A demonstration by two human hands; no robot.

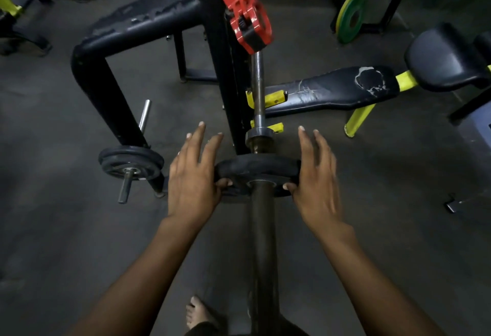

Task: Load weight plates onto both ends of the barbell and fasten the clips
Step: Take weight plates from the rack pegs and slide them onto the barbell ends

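The barbell sleeve (261,242) runs from the bottom of the view toward the rack, with its thin shaft (257,80) going on beyond the collar. A small black weight plate (255,166) sits threaded on the sleeve, a short way from the collar (259,135). My left hand (192,176) holds the plate's left edge, thumb on its near face and fingers spread. My right hand (316,176) holds the right edge the same way. A red clip (248,23) hangs clamped on the shaft farther up, its lever raised.
The black rack upright (220,64) stands just left of the bar, with yellow hooks (273,97). A storage peg holds two black plates (131,161) at the left. A worn bench (332,89) lies to the right, a green plate (350,18) behind it. My bare foot (198,314) is below.
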